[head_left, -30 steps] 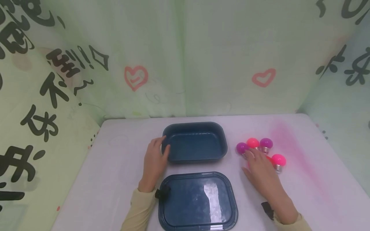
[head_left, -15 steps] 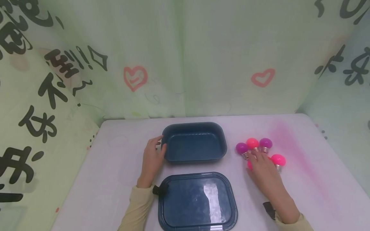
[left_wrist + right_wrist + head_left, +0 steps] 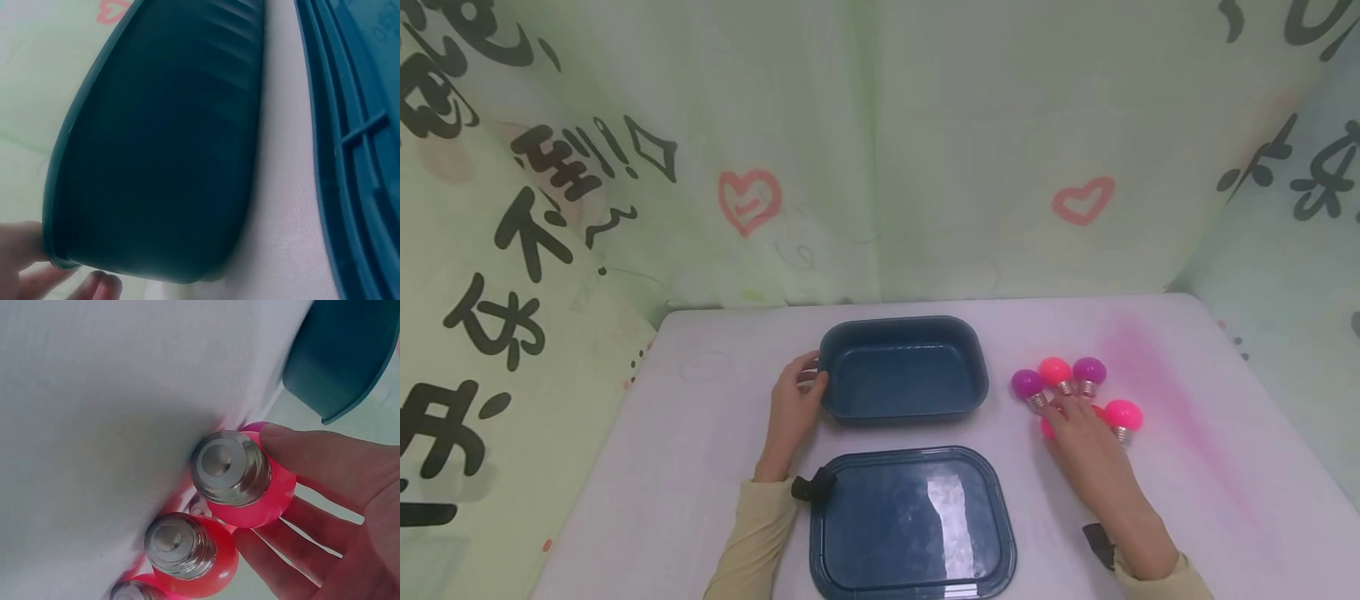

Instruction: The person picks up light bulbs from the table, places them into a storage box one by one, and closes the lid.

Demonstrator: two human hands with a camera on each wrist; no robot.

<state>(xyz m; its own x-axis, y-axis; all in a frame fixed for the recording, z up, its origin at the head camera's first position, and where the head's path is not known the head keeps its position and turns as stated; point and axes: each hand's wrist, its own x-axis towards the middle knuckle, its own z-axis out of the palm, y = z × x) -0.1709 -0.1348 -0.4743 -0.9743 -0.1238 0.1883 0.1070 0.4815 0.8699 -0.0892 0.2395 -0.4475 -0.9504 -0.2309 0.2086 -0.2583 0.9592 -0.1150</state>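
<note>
My left hand holds the left end of a dark blue rectangular container, thumb and fingers at its rim; the left wrist view shows fingers close against the outer wall. On the right, my right hand reaches over a group of toy-like light bulbs. Its thumb and fingers pinch a pink light bulb, whose metal screw base faces the right wrist camera. A red light bulb lies right beside it. In the head view, the right hand partly covers both.
Behind the right hand lie two purple bulbs and a coral-pink bulb; another pink bulb is to its right. A dark blue lid lies flat in front of the container on the white table. A green curtain hangs behind.
My right hand has shifted slightly right and down, uncovering more of the purple bulb and the pink bulb. The left hand's thumb has moved from inside the container's edge back to the rim.
</note>
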